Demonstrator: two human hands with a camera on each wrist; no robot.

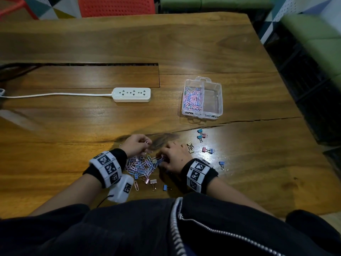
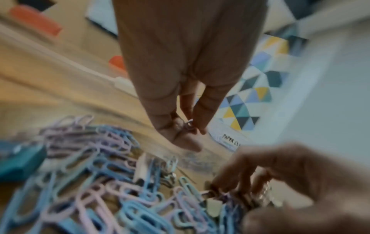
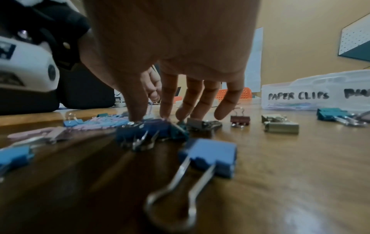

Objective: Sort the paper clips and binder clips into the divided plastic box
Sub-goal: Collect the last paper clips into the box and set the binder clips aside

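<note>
A heap of pink and blue paper clips [image 1: 142, 166] lies on the wooden table between my hands, with a few binder clips mixed in. My left hand [image 1: 145, 143] pinches one pale paper clip [image 2: 189, 124] just above the heap's far edge. My right hand [image 1: 161, 158] reaches down at the heap's right side, its straight fingertips [image 3: 138, 114] touching a dark blue binder clip [image 3: 144, 131]. The clear divided box [image 1: 203, 115] stands further back on the right. Its left compartment holds many paper clips [image 1: 192, 98]; the right compartment looks bare.
Loose binder clips [image 1: 206, 149] lie scattered right of my right hand, and a blue one [image 3: 210, 156] sits close under my wrist. A white power strip [image 1: 132, 94] with its cord lies at the middle left. A slot [image 1: 83, 64] runs across the tabletop behind it.
</note>
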